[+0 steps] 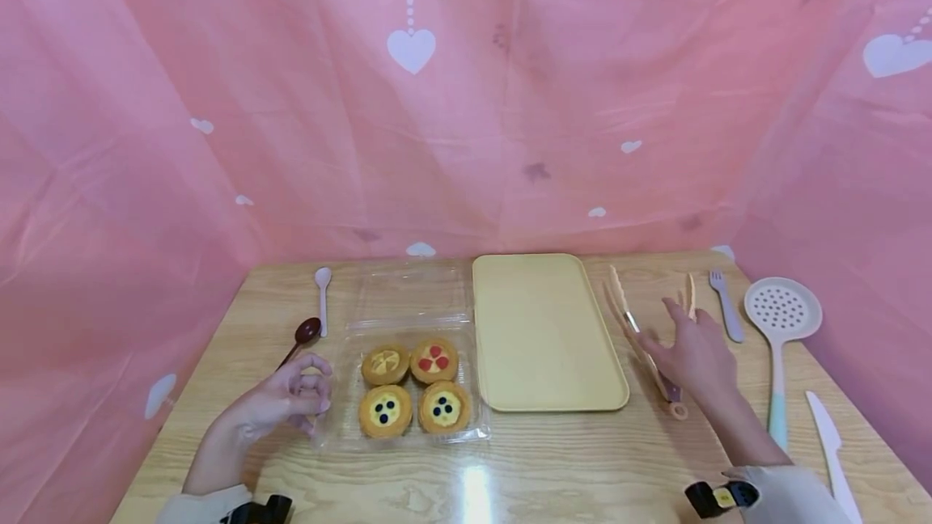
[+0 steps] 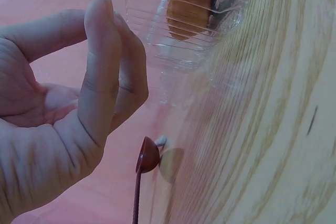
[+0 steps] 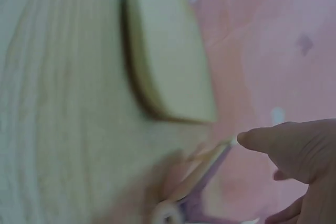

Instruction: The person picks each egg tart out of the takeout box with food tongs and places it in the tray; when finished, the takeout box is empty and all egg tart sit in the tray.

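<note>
On the table (image 1: 553, 467), the tray (image 1: 542, 330) lies mid-table, the tart box (image 1: 408, 382) just left, tongs (image 1: 633, 330) just right.

Pale sleeves (image 1: 790, 493), apparently black wrist-worn devices (image 1: 721, 498).

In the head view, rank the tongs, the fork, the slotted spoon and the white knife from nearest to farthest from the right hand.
From the right hand:
1. Tongs, right under the fingers, beside the yellow tray.
2. Fork, just to its right.
3. Slotted spoon, further right.
4. White knife, at the table's right edge.
</note>
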